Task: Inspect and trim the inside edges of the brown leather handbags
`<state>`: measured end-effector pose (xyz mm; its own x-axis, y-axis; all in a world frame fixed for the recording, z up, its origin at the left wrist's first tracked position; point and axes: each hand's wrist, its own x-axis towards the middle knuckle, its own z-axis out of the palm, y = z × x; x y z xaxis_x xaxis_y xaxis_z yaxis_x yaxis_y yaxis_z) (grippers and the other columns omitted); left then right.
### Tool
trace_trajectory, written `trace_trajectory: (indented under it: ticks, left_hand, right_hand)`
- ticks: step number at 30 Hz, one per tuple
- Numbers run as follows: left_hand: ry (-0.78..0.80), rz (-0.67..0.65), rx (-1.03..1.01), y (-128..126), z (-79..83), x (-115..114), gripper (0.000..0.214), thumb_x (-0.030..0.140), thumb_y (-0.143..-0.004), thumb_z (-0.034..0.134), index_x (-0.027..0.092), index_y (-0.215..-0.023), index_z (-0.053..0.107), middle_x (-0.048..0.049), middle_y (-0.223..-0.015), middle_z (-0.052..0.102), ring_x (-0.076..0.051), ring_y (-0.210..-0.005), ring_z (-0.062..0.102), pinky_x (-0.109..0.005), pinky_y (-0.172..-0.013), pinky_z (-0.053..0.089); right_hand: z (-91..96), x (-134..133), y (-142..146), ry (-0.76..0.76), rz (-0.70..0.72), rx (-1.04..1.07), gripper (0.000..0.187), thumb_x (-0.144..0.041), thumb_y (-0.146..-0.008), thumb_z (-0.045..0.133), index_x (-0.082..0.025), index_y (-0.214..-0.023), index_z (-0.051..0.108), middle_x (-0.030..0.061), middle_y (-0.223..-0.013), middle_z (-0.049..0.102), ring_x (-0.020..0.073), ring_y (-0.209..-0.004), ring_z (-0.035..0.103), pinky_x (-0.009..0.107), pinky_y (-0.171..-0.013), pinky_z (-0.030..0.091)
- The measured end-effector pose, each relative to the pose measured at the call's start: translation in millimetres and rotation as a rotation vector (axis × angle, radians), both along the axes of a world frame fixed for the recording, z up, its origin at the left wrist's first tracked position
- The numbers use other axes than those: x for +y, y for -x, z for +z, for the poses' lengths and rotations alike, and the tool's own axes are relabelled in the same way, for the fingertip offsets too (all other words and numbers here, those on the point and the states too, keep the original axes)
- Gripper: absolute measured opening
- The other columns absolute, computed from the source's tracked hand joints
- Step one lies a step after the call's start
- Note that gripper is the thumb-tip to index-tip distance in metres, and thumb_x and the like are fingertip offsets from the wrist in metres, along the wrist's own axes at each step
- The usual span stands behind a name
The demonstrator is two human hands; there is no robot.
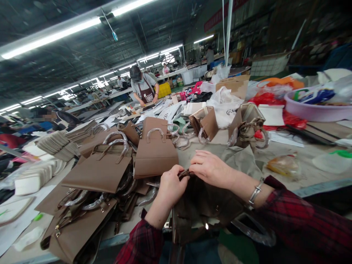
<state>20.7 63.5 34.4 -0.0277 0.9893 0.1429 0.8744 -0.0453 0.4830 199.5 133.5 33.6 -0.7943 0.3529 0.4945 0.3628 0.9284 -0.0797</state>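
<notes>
From my seat at the far end of the feed, I see the left hand [172, 187] pinching a narrow folded edge of a dark brown bag [198, 205], thumb and fingers closed on it. The right hand [210, 168] meets it there, its fingers bent and gripping the same edge just beside the left fingertips. The bag sits right in front of the wearer, at the near side of the table [286, 179], with a plastic-wrapped handle [255, 231] hanging at its lower right. Just beyond the hands I have a rumpled grey cloth [242, 159]; to the left, an upright brown bag [155, 157] leans near a heap of similar bags [96, 170], whose fronts look plain to me. For writing, I find dark marks on a white plastic bag [225, 104], too blurred to read, and white print on the maroon apron [145, 91] of a co-worker across the table, also too small. A blue packet [316, 96] in the lilac basin [319, 110] carries pale markings I can't decipher, and a red banner [220, 18] high on the right has lettering I can't make out.
</notes>
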Motion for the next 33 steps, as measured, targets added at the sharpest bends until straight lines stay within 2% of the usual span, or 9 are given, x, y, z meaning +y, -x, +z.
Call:
trace_trajectory:
  ticks: [3, 7, 11, 13, 15, 19, 28, 33]
  left_hand:
    - [-0.008, -0.024, -0.007, -2, 1.6, 1, 0.010, 0.021, -0.077, 0.063, 0.021, -0.087, 0.066, 0.0012, -0.081, 0.070, -0.015, -0.076, 0.064, -0.023, -0.069, 0.042]
    - [-0.017, -0.046, -0.057, -2, 3.1, 1, 0.013, 0.016, -0.078, 0.062, 0.021, -0.088, 0.069, 0.0010, -0.085, 0.072, -0.014, -0.078, 0.065, -0.022, -0.072, 0.043]
    - [-0.027, -0.067, -0.069, 0, 1.9, 2, 0.012, 0.018, -0.079, 0.063, 0.023, -0.088, 0.071, 0.0013, -0.087, 0.074, -0.014, -0.080, 0.066, -0.022, -0.075, 0.045]
    - [-0.031, -0.066, -0.054, 0, 1.0, 2, 0.013, 0.019, -0.081, 0.062, 0.023, -0.088, 0.072, 0.0006, -0.088, 0.074, -0.015, -0.081, 0.067, -0.023, -0.076, 0.046]
    - [-0.031, -0.050, -0.039, 0, 0.3, 3, 0.014, 0.018, -0.082, 0.061, 0.022, -0.090, 0.073, -0.0006, -0.090, 0.074, -0.016, -0.082, 0.067, -0.024, -0.077, 0.046]
    - [-0.042, -0.020, -0.038, -2, -0.3, 4, 0.016, 0.019, -0.082, 0.060, 0.021, -0.090, 0.073, -0.0015, -0.090, 0.075, -0.017, -0.083, 0.068, -0.025, -0.077, 0.047]
    - [-0.058, 0.000, -0.052, -4, 0.3, 4, 0.017, 0.019, -0.081, 0.056, 0.021, -0.083, 0.073, -0.0007, -0.083, 0.074, -0.015, -0.075, 0.066, -0.023, -0.070, 0.045]
    - [-0.030, 0.006, -0.055, -5, 1.6, 3, 0.016, 0.020, -0.081, 0.055, 0.020, -0.080, 0.072, -0.0007, -0.080, 0.073, -0.015, -0.074, 0.065, -0.023, -0.068, 0.043]
  right_hand:
    - [-0.3, 1, 1, 0.062, -0.001, 0.019, 0.011, -0.021, -0.087, 0.057, -0.021, -0.084, 0.067, 0.0023, -0.084, 0.061, 0.0166, -0.085, 0.052, 0.039, -0.101, 0.031]
    - [2.8, -1, 4, 0.036, -0.022, -0.041, 0.015, -0.017, -0.087, 0.055, -0.021, -0.078, 0.066, 0.0011, -0.079, 0.058, 0.0170, -0.085, 0.049, 0.045, -0.108, 0.020]
    - [4.6, -3, 6, 0.020, -0.049, -0.070, 0.016, -0.016, -0.086, 0.055, -0.019, -0.075, 0.066, 0.0020, -0.080, 0.056, 0.0177, -0.086, 0.047, 0.045, -0.108, 0.020]
    - [4.3, -3, 6, 0.033, -0.080, -0.066, 0.016, -0.018, -0.087, 0.055, -0.018, -0.075, 0.066, 0.0030, -0.081, 0.056, 0.0183, -0.086, 0.046, 0.042, -0.103, 0.027]
    - [3.9, -4, 8, 0.052, -0.118, -0.065, 0.017, -0.020, -0.087, 0.054, -0.017, -0.075, 0.065, 0.0042, -0.082, 0.056, 0.0189, -0.085, 0.046, 0.037, -0.091, 0.036]
    - [5.2, -9, 11, 0.088, -0.189, -0.072, 0.017, -0.020, -0.088, 0.053, -0.017, -0.075, 0.063, 0.0048, -0.084, 0.056, 0.0186, -0.084, 0.046, 0.030, -0.073, 0.037]
    - [5.4, -15, 14, 0.113, -0.273, -0.069, 0.013, -0.023, -0.088, 0.055, -0.018, -0.078, 0.061, 0.0044, -0.088, 0.058, 0.0185, -0.089, 0.050, 0.028, -0.069, 0.036]
    - [2.1, -7, 4, 0.182, -0.276, -0.015, 0.013, -0.027, -0.083, 0.064, -0.019, -0.086, 0.055, 0.0012, -0.084, 0.058, 0.0160, -0.077, 0.052, 0.027, -0.063, 0.036]
